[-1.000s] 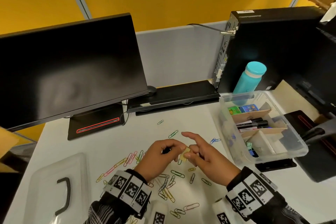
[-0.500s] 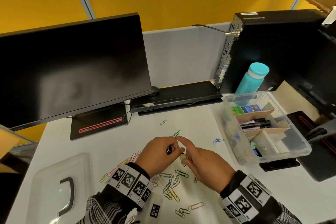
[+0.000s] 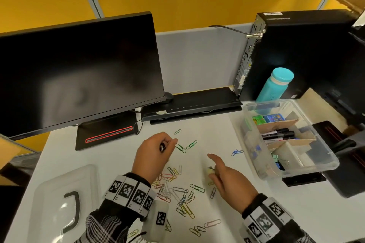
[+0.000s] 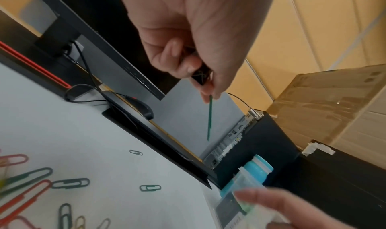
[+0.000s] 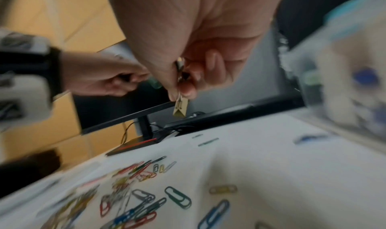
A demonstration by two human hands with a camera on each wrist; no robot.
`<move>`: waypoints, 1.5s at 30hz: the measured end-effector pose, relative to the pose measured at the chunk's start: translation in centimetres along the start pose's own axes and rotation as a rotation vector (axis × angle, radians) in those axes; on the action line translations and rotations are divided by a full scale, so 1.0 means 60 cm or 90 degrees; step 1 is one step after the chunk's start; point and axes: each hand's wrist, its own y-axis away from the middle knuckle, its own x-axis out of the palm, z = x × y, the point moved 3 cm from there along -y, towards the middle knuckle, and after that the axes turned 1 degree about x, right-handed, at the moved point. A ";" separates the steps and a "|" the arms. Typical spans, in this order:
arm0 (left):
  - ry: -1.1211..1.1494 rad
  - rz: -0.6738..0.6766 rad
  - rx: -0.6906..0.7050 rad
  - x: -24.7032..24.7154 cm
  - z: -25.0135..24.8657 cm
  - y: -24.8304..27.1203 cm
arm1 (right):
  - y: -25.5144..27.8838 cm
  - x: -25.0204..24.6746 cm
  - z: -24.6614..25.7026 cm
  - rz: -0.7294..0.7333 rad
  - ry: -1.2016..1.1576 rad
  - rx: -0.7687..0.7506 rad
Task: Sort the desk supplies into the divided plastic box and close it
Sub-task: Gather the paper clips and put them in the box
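My left hand (image 3: 167, 144) hovers over the white desk, pinching a green paper clip (image 3: 180, 148) that hangs from its fingertips (image 4: 210, 90); a small black clip (image 4: 201, 75) is tucked in the same hand. My right hand (image 3: 214, 169) is lower right of it and holds a small wooden clothespin (image 5: 180, 107) between thumb and fingers, index finger stretched out. Several coloured paper clips (image 3: 177, 189) lie scattered between my wrists. The clear divided box (image 3: 308, 167) stands open at the right, with markers (image 3: 278, 134), small cards and binder clips in its compartments.
The box's clear lid (image 3: 59, 203) with a dark handle lies at the near left. A monitor (image 3: 79, 73) stands at the back left, a black computer case (image 3: 296, 49) and a teal bottle (image 3: 276, 85) behind the box. A blue paper clip (image 3: 237, 152) lies beside the box.
My hands were together at the desk's middle; they have now parted. The left hand rose up and back with the green clip, and the right hand drew rightward with the clothespin.
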 end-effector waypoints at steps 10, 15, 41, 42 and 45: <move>-0.144 0.215 -0.150 0.059 0.112 0.045 | 0.050 -0.056 -0.066 -0.138 -0.201 0.069; -0.090 0.229 -0.164 0.069 0.103 0.060 | 0.096 -0.169 -0.078 -0.492 -0.237 0.048; -0.161 0.325 0.419 0.346 -0.344 -0.014 | 0.127 -0.163 -0.261 -0.452 0.114 0.264; -0.216 0.345 0.448 0.358 -0.349 -0.017 | 0.127 -0.163 -0.260 -0.449 0.114 0.259; -0.311 0.392 0.444 0.379 -0.348 -0.025 | 0.129 -0.164 -0.262 -0.445 0.113 0.239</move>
